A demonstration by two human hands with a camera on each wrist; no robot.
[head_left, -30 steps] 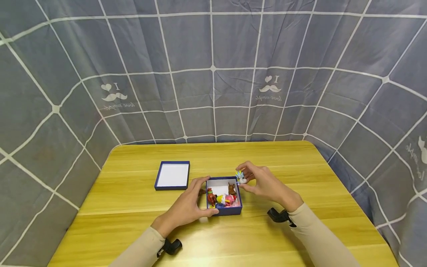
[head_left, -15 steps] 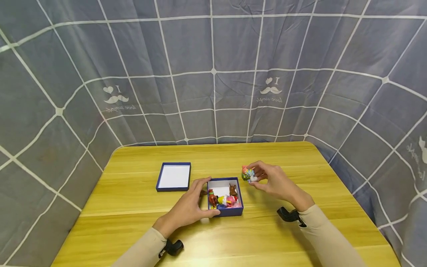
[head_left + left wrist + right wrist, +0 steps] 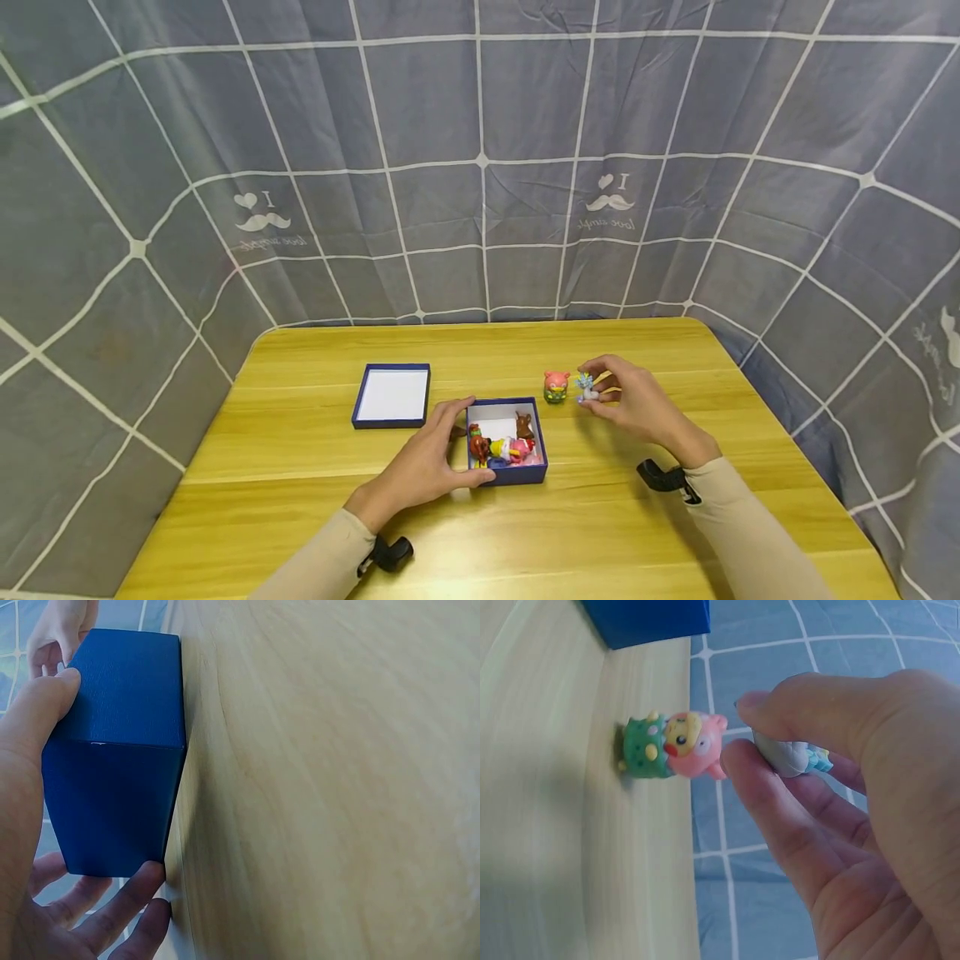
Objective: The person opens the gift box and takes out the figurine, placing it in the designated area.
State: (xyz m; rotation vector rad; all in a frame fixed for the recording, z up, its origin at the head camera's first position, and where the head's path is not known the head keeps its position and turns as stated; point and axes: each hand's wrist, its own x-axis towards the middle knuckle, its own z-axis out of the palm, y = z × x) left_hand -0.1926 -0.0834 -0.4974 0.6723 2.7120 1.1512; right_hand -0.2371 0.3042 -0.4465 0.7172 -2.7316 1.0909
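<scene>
My left hand [image 3: 427, 462] grips an open blue box [image 3: 508, 476], thumb on its near side and fingers toward the far left corner. Inside the white-lined box lie several small toy figurines, among them a brown one [image 3: 523, 426] and a pink, yellow and white one [image 3: 513, 451]. To the right of the box, my right hand [image 3: 637, 402] pinches a small white and light-blue figurine [image 3: 781, 755] between thumb and fingers, partly hidden by them. Just left of it, a pink and green figurine [image 3: 556, 387] stands upright on the table.
A shallow blue lid [image 3: 391, 395] with a white inside lies at the back left of the wooden table [image 3: 315, 467]. A grey-blue curtain with white lines [image 3: 532, 200] surrounds the table's back and sides. Something small and brown is partly hidden behind my left fingers.
My right hand has moved right with the white and light-blue figurine, away from the box. The pink and green figurine, hidden at first, has come into view. My left hand stays on the box.
</scene>
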